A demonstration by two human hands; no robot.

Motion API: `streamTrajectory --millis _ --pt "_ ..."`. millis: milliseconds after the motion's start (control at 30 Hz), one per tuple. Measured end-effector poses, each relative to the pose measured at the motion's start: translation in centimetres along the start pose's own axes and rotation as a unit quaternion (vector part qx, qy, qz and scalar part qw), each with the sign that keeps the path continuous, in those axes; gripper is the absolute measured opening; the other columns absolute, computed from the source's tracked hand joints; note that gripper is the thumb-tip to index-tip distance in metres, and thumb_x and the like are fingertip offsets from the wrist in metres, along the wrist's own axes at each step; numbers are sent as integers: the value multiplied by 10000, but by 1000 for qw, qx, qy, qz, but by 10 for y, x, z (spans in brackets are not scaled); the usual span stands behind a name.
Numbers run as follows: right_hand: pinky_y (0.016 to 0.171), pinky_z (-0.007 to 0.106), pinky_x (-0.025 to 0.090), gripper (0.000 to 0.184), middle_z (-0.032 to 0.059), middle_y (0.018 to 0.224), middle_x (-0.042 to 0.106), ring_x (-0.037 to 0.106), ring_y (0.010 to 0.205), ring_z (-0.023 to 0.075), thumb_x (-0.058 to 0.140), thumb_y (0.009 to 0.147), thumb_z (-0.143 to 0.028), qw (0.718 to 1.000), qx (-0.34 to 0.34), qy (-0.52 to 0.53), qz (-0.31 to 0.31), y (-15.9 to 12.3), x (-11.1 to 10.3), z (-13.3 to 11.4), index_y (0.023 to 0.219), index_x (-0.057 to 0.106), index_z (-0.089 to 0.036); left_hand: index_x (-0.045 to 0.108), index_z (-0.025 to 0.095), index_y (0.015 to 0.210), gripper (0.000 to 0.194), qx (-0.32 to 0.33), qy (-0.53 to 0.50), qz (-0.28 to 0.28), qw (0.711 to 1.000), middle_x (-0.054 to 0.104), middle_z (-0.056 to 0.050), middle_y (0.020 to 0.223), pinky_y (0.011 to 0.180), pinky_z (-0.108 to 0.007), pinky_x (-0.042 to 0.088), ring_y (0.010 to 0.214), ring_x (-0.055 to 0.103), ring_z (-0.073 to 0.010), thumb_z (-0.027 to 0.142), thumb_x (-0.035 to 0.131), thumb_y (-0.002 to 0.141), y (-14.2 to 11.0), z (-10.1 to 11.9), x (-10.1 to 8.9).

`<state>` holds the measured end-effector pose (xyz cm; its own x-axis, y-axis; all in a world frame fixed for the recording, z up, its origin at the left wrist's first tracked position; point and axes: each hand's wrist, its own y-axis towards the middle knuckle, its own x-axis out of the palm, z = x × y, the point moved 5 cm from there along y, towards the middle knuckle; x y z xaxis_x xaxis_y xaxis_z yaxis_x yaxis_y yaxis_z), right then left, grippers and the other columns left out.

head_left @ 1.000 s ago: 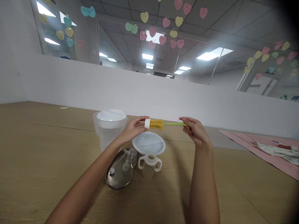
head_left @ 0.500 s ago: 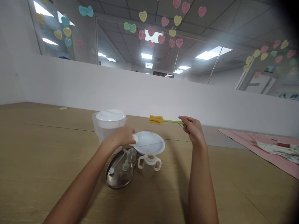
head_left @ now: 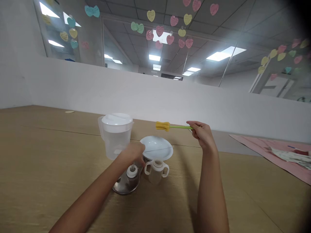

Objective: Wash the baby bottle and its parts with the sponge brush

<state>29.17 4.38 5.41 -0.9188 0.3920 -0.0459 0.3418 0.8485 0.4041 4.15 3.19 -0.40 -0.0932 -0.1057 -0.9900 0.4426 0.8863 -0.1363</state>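
Gripping a bottle brush level, sponge pointing left, right hand closed.

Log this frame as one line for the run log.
left hand: over steel tray | right hand: holds sponge bottle brush | nearby: lidded plastic jug

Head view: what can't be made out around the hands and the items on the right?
All in the head view:
- Left hand: its fingers hide whether it holds anything, and they cover part of the steel tray.
- Right hand: its fingers hide the handle end of the sponge bottle brush.
- Pink mat: cut off by the right edge; the cloth on it is too small to make out.
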Motion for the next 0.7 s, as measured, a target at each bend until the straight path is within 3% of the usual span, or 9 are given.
streamTrajectory --millis 100,167,367,533,700 --pt "367 196 137 279 -72 451 300 220 401 32 636 600 -296 1000 -1 7 4 -1 0 -1 801 658 -102 578 186 1040 568 86 -30 43 995 634 -94 977 689 -279 441 872 588 -242 420 696 536 -3 15 -5" --pt "369 195 138 280 -70 455 304 229 406 34 639 598 -296 1000 -1 8 5 -1 0 -1 802 657 -104 516 210 1116 634 134 -44 44 989 615 -82 1034 716 -277 434 919 572 -239 439 680 548 -1 28 1" --pt "369 193 135 284 -67 460 310 221 401 29 631 613 -312 1000 0 -9 -1 1 0 1 807 658 -106 557 179 973 486 182 -67 24 981 619 -81 976 656 -278 422 850 575 -232 465 613 584 13 43 24" --pt "367 193 131 272 -66 469 316 215 396 25 634 610 -296 1000 -1 -1 8 -1 0 -2 805 659 -108 555 245 979 501 242 -132 22 961 629 8 898 591 -227 389 776 570 -175 427 665 525 -1 41 7" --pt "366 197 128 283 -76 479 281 203 395 25 659 615 -318 999 -18 50 -14 -5 -2 -10 823 654 -126 573 252 983 478 273 -211 79 935 599 15 993 738 -242 401 893 545 -180 304 688 522 -13 32 -20"
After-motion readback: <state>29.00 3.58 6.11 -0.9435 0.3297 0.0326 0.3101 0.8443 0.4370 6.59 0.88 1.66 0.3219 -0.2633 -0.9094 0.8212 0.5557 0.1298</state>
